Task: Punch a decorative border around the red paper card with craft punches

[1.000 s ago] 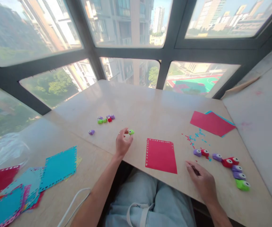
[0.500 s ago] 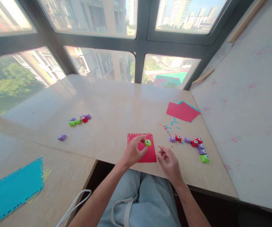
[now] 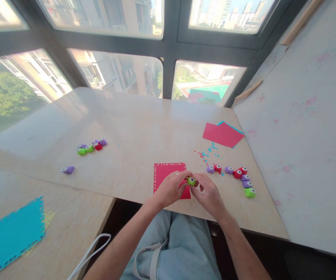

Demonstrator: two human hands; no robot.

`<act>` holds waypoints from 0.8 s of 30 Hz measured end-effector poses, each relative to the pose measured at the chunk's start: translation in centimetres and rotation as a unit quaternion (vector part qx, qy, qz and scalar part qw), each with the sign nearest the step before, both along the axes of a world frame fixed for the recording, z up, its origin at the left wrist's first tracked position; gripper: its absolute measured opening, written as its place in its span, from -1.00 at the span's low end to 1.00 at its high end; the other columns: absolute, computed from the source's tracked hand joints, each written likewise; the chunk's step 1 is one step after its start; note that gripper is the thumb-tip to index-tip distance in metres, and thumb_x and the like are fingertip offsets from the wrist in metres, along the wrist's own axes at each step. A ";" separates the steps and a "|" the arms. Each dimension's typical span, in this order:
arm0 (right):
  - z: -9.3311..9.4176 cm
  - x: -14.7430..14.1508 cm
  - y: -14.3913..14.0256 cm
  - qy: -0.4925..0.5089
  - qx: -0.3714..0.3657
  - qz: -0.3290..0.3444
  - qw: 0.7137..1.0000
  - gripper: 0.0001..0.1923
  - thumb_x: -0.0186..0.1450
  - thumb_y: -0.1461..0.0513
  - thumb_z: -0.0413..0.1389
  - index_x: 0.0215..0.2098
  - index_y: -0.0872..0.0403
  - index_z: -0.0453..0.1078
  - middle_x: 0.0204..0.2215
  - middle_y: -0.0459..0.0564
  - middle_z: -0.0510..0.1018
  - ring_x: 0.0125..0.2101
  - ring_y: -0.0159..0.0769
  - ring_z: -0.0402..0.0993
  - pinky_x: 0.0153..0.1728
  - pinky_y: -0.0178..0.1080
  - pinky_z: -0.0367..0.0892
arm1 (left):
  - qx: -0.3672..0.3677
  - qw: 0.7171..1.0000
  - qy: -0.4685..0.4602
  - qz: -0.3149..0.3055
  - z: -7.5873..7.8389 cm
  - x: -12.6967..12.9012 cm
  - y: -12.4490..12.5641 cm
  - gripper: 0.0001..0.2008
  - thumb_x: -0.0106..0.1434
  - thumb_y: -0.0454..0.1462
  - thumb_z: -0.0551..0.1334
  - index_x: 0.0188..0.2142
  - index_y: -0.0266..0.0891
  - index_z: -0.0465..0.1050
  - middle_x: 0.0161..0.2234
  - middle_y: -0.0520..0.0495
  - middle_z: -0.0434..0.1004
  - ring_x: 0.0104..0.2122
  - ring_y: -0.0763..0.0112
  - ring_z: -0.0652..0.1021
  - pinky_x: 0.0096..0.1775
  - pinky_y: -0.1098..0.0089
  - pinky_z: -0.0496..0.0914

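The green punch [image 3: 191,181] is up between both hands, by the right edge of the red sheet [image 3: 166,174]. Its star-marked face points up towards the wearer (fingers hide too much to tell the long axis). The left hand [image 3: 170,188] pinches it; the right hand [image 3: 210,194] has just joined, thumb and fingers closed on it, apparently steadying it.

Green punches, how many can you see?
4: one green punch and another side by side on the left, a third in the left hand's fingers, and a fourth on the right. More could be hidden.
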State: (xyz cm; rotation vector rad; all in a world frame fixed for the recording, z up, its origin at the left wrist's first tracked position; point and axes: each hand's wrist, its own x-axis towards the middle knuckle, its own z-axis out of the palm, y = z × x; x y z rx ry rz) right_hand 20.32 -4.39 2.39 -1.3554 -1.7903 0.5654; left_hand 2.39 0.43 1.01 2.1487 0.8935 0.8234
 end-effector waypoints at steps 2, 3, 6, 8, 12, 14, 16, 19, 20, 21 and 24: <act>0.1 0.3 0.3 -0.013 0.000 -0.002 1.000 -0.75 0.32 0.29 0.09 -0.04 0.02 0.44 -0.18 0.04 0.54 -0.25 -0.23 0.47 -0.29 -0.22 0.42 | 0.004 1.000 -0.007 -0.001 -0.1 0.0 0.4 -0.67 0.40 -0.31 0.09 0.13 -0.17 0.34 -0.01 -0.18 0.55 0.00 0.27 0.55 0.03 0.21 0.46; 0.0 0.5 0.5 -0.016 -0.001 -0.009 1.000 -0.77 0.32 0.28 0.09 -0.06 0.02 0.45 -0.19 0.03 0.55 -0.25 -0.23 0.47 -0.28 -0.22 0.41 | 0.005 1.000 -0.006 0.007 -0.2 0.0 0.7 -0.67 0.40 -0.31 0.08 0.13 -0.17 0.35 0.01 -0.18 0.54 0.02 0.27 0.54 0.05 0.20 0.45; -0.5 1.4 1.3 -0.019 -0.007 -0.048 0.999 -0.83 0.31 0.22 0.11 -0.13 0.04 0.46 -0.24 0.04 0.57 -0.35 -0.25 0.47 -0.40 -0.24 0.37 | 0.022 0.996 0.030 0.084 -0.6 0.0 2.0 -0.65 0.36 -0.39 0.06 0.09 -0.17 0.38 0.02 -0.17 0.53 0.04 0.23 0.50 0.08 0.13 0.41; -1.1 2.1 2.0 -0.022 -0.017 -0.069 0.997 -0.80 0.30 0.19 0.12 -0.13 0.05 0.47 -0.24 0.06 0.58 -0.37 -0.25 0.47 -0.45 -0.24 0.35 | 0.041 0.986 0.072 0.147 -1.0 0.1 2.8 -0.65 0.32 -0.43 0.07 0.05 -0.16 0.41 0.00 -0.15 0.54 0.03 0.19 0.49 0.08 0.09 0.38; -1.9 3.1 3.4 -0.027 -0.048 -0.051 0.997 -0.76 0.29 0.18 0.12 -0.09 0.03 0.48 -0.17 0.06 0.60 -0.28 -0.21 0.51 -0.30 -0.18 0.43 | 0.063 0.971 0.140 0.183 -1.7 0.5 3.9 -0.73 0.32 -0.37 0.16 0.00 -0.17 0.42 -0.02 -0.15 0.54 0.02 0.10 0.46 0.02 0.06 0.34; -2.1 3.2 3.9 -0.032 -0.058 -0.026 0.997 -0.77 0.29 0.20 0.10 -0.11 0.01 0.49 -0.15 0.05 0.60 -0.21 -0.17 0.52 -0.20 -0.13 0.44 | 0.064 0.970 0.152 0.180 -2.0 0.7 4.1 -0.75 0.32 -0.34 0.17 -0.01 -0.16 0.43 -0.02 -0.16 0.54 0.01 0.10 0.46 0.00 0.08 0.32; -2.2 3.1 4.3 -0.037 -0.061 -0.006 0.997 -0.77 0.29 0.23 0.09 -0.11 0.00 0.50 -0.14 0.06 0.60 -0.15 -0.14 0.51 -0.11 -0.08 0.43 | 0.064 0.969 0.155 0.180 -2.1 0.9 4.4 -0.77 0.33 -0.32 0.18 -0.02 -0.15 0.44 -0.02 -0.16 0.53 0.00 0.11 0.45 0.00 0.10 0.30; -2.2 2.7 4.7 -0.043 -0.067 0.011 0.997 -0.75 0.29 0.26 0.09 -0.09 0.00 0.50 -0.12 0.06 0.60 -0.12 -0.13 0.51 -0.05 -0.05 0.40 | 0.061 0.969 0.158 0.179 -2.2 1.1 4.6 -0.80 0.34 -0.29 0.19 -0.06 -0.14 0.48 -0.05 -0.14 0.53 -0.03 0.13 0.45 -0.02 0.12 0.28; -2.2 2.6 4.8 -0.046 -0.071 0.013 0.996 -0.74 0.29 0.26 0.08 -0.08 0.00 0.50 -0.12 0.06 0.59 -0.12 -0.13 0.50 -0.05 -0.06 0.40 | 0.060 0.970 0.157 0.177 -2.2 1.1 4.7 -0.82 0.34 -0.28 0.20 -0.08 -0.14 0.49 -0.07 -0.13 0.53 -0.04 0.13 0.45 -0.03 0.13 0.27; -2.2 2.6 4.9 -0.048 -0.075 0.016 0.996 -0.74 0.29 0.27 0.08 -0.08 0.00 0.50 -0.12 0.05 0.59 -0.12 -0.14 0.50 -0.05 -0.06 0.40 | 0.060 0.970 0.156 0.175 -2.2 1.1 4.8 -0.83 0.34 -0.27 0.20 -0.10 -0.14 0.50 -0.08 -0.13 0.53 -0.05 0.13 0.44 -0.04 0.13 0.27; -2.2 2.5 5.2 -0.058 -0.080 0.018 0.995 -0.72 0.29 0.28 0.07 -0.06 0.00 0.50 -0.13 0.05 0.58 -0.12 -0.13 0.49 -0.04 -0.05 0.39 | 0.057 0.971 0.154 0.171 -2.1 1.1 4.8 -0.85 0.35 -0.26 0.20 -0.12 -0.14 0.52 -0.11 -0.13 0.53 -0.07 0.13 0.43 -0.05 0.13 0.26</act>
